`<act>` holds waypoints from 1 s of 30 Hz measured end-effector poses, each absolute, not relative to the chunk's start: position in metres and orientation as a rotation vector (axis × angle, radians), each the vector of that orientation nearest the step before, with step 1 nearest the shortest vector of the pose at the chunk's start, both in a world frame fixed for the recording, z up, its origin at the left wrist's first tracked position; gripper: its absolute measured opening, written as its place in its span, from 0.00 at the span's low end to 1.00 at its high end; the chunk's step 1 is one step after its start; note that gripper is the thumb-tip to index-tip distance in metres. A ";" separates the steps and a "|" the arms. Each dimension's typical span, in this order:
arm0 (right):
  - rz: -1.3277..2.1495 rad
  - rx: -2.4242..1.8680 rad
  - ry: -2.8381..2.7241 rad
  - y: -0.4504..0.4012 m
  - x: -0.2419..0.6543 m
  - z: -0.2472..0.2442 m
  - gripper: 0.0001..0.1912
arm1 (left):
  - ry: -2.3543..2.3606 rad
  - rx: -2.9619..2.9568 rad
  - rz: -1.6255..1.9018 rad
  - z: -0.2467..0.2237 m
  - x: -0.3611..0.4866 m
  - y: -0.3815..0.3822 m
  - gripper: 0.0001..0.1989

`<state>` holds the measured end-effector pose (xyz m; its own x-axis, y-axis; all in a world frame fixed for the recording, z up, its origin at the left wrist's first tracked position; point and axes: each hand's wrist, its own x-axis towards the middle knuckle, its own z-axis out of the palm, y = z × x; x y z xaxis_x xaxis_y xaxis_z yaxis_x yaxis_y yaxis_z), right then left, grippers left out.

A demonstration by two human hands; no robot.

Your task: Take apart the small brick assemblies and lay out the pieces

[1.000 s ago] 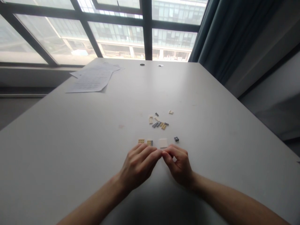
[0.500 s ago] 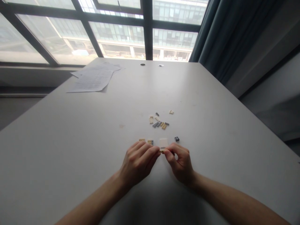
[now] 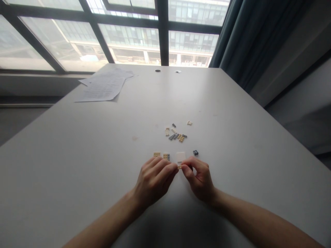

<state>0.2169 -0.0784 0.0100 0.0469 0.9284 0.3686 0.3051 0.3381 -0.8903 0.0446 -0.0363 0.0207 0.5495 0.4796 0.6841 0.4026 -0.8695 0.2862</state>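
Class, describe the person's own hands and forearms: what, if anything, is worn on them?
The left hand and right hand are ungloved; no ring shows, though some fingers are partly hidden. The left forearm and right forearm show no sleeve, watch or bracelet.

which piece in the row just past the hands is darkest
The dark studded piece, at the row's right end; the others are a tan plate, a tan-and-grey plate and a white tile.
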 end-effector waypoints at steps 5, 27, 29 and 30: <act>0.722 -1.176 -1.490 -0.078 0.217 0.009 0.08 | 0.765 2.674 1.216 0.017 0.044 -0.038 0.07; 0.742 -1.172 -1.504 -0.078 0.219 0.006 0.11 | 0.734 2.672 1.185 0.020 0.046 -0.038 0.08; 0.741 -1.169 -1.505 -0.078 0.219 0.006 0.13 | 0.731 2.676 1.177 0.020 0.046 -0.038 0.08; 0.741 -1.167 -1.505 -0.078 0.219 0.006 0.14 | 0.733 2.677 1.172 0.019 0.046 -0.038 0.08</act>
<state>0.2192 -0.0783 0.0064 0.0196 0.9348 0.3545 0.2892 0.3341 -0.8971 0.0457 -0.0381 0.0193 0.5808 0.4804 0.6571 0.3807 -0.8739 0.3024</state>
